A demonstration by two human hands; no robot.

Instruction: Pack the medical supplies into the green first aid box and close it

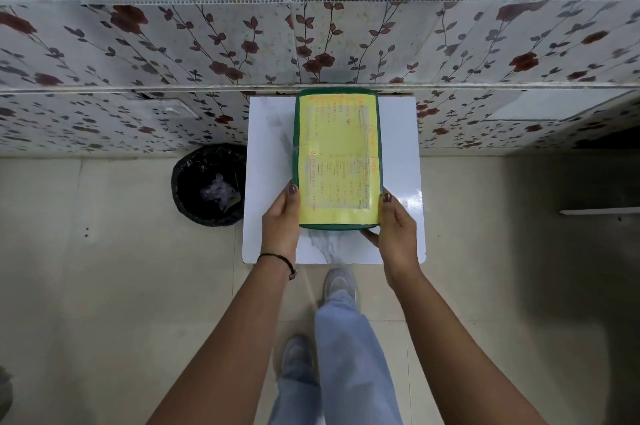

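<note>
A: Where's the green first aid box (302,161)?

B: On the white counter (266,189), lid shut, long side running away from the person, far end up vs. the floral wall (138,54). Yellow sheet (337,154) w/ orange handwriting covers the top; text too small to read.

A: Hands?

B: Both clamped on the near end of the box. Left hand (281,220) grips the near-left corner, thumb up on the edge of the lid. Right hand (396,227) grips the near-right corner, thumb on the lid edge, fingers (369,236) curled under the near side. Thin dark band (277,256) on the left wrist.

A: Anything else around?

B: Black-lined bin (207,184) on the floor just left of the counter, some clear wrap inside. Person's legs in light jeans (349,355), pale shoes (339,282), standing at the counter's near edge. No loose supplies visible on the counter.
</note>
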